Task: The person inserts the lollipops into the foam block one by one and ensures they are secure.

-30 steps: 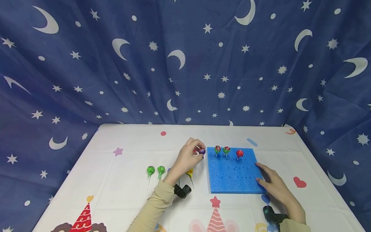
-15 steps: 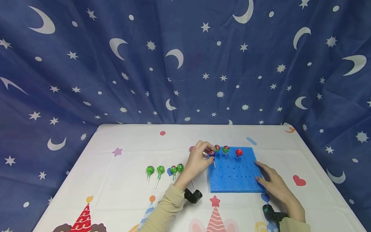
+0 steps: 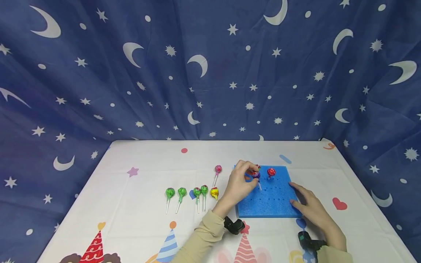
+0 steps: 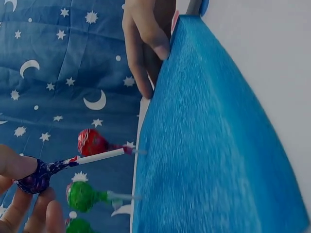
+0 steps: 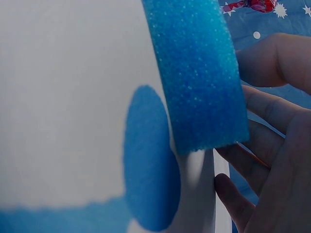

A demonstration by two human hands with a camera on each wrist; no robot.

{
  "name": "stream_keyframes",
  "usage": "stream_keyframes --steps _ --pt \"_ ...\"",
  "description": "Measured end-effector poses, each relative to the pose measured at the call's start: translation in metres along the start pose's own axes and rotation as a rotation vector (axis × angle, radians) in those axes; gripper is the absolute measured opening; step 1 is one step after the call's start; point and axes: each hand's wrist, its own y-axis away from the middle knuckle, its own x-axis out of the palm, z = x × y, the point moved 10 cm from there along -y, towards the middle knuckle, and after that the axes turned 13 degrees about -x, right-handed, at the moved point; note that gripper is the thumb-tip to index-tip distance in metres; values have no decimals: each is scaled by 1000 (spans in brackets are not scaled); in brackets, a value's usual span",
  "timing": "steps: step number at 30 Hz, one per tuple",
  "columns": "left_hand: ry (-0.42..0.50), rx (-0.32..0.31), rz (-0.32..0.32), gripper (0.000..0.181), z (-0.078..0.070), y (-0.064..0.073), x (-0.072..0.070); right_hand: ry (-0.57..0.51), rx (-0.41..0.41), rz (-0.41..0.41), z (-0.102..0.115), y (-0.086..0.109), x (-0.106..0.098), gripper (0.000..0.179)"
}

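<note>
A purple-wrapped lollipop (image 3: 255, 175) is pinched by its candy head in my left hand (image 3: 237, 185). In the left wrist view, the lollipop's white stick (image 4: 102, 156) points toward the blue foam board (image 3: 263, 209) and seems clear of its surface. A red lollipop (image 3: 271, 172) stands upright in the board's back row. Beside it stands a green-and-red lollipop (image 4: 81, 196), mostly behind my left fingers in the head view; another green one (image 4: 78, 226) shows only partly. My right hand (image 3: 312, 209) touches the board's right edge with thumb and fingers extended.
Left of the board, several lollipops lie on the white patterned tablecloth (image 3: 131, 204): green ones (image 3: 170, 192), a yellow one (image 3: 214, 193) and a pink one (image 3: 218, 169) farther back. Rows of small holes (image 3: 274, 199) mark the board. A blue star-and-moon curtain (image 3: 210, 95) hangs behind.
My left hand has carried the purple lollipop rightward from beside the board to over its back part. The pink and yellow lollipops came into view. My right hand stayed at the board's edge.
</note>
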Motion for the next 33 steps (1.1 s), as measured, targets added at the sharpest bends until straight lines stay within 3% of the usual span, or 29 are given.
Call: stream_keyframes --steps 7,17,24,33 --pt "-26 35 1 23 -11 -2 16 11 0 -2 0 -1 0 67" --pt "-191 66 18 23 -19 -6 45 16 -3 8 1 -2 0 67" --pt "-366 178 21 22 -28 -8 62 13 -19 3 1 -2 -1 66" --pt "-476 294 43 19 -35 -11 80 11 -38 -10 3 -1 -3 65"
